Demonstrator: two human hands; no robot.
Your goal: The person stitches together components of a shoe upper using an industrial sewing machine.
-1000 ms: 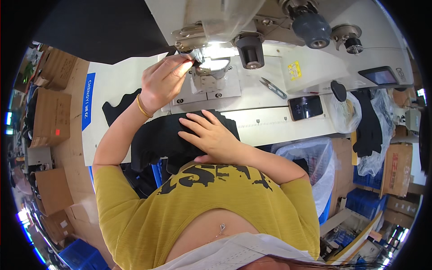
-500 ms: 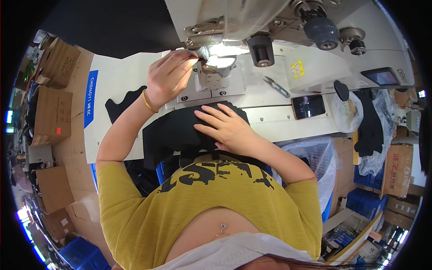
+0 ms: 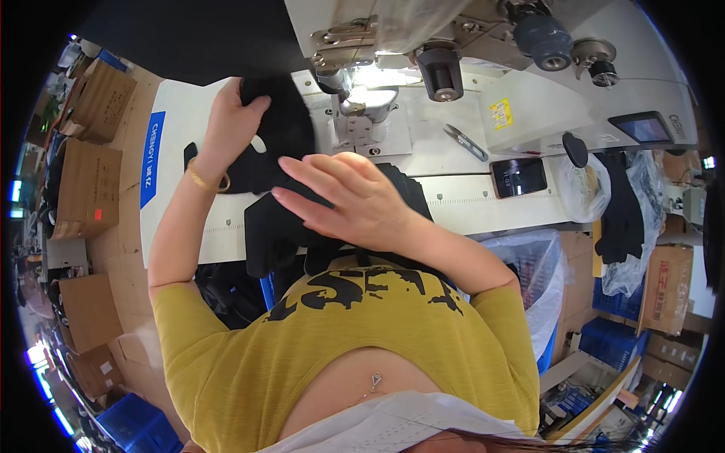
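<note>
Well, the left hand pinches one black cloth piece between thumb and hidden fingers, maybe so it won't slip, while the right hand has its fingers spread apart over one black pile, probably put there for easy reach. Right of those fingers lie one pair of snips and one phone, likely kept aside for room; I can't count the pile's layers.

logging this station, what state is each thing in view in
left hand, grip closed on black fabric piece
right hand, open above black fabric stack, contact unclear
black fabric piece, held, off the stack's left side
black fabric stack, layered, overhanging the table's front edge
sewing machine lamp, lit
smartphone, face up, screen on
thread snips, lying down, blade opening unclear
</note>
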